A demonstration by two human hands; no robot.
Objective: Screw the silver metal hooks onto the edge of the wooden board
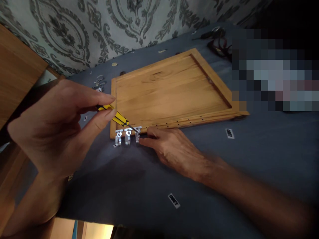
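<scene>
My left hand (72, 122) pinches a small screwdriver (121, 118) with a yellow and black handle. Its thin shaft slants down to the right, and the tip meets a metal hook (137, 136) at the front edge of a framed wooden board (159, 89). My right hand (174, 149) is closed at that same hook, fingertips against its right side; part of the grip is hidden. Two more silver hooks (128, 136) sit in a row to the left, along the board's front left corner. Several small dark holes run along the front rail to the right.
The board lies on a dark blue cloth (199, 202) with small printed patches. Loose metal pieces (99, 81) lie behind my left hand. Dark cord-like items (216, 41) are at the back right, near a blurred-out patch. A patterned wall covering (139, 20) rises behind; wooden furniture (18, 56) stands left.
</scene>
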